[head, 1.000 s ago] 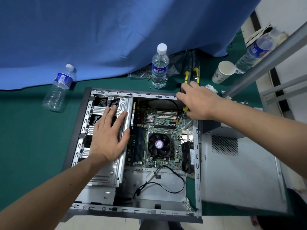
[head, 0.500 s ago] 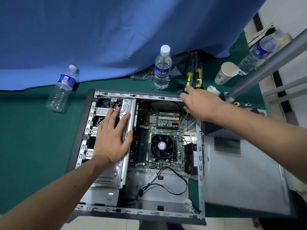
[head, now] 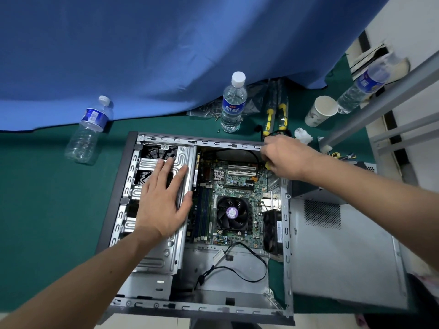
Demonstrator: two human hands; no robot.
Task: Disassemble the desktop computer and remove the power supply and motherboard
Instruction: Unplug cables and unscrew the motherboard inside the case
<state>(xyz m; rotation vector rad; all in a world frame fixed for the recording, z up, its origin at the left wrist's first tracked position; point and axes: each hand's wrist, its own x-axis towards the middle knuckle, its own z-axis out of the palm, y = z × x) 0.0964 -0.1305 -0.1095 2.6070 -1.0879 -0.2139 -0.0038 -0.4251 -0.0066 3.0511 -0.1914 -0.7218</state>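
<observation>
While the left hand (head: 164, 205) is pressed flat, fingers spread, on the drive cage (head: 154, 186) and the right hand (head: 285, 157) is clamped on a yellow-handled screwdriver (head: 268, 165), the motherboard (head: 232, 200), seated in the open case (head: 286, 233), is judged stiff but fragile, best gripped by its edges.

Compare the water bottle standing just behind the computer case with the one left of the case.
The middle water bottle stands upright and looks nearly full; the left water bottle lies tilted on the green mat against the blue cloth and looks empty. Both are clear plastic with white caps and blue labels.
</observation>
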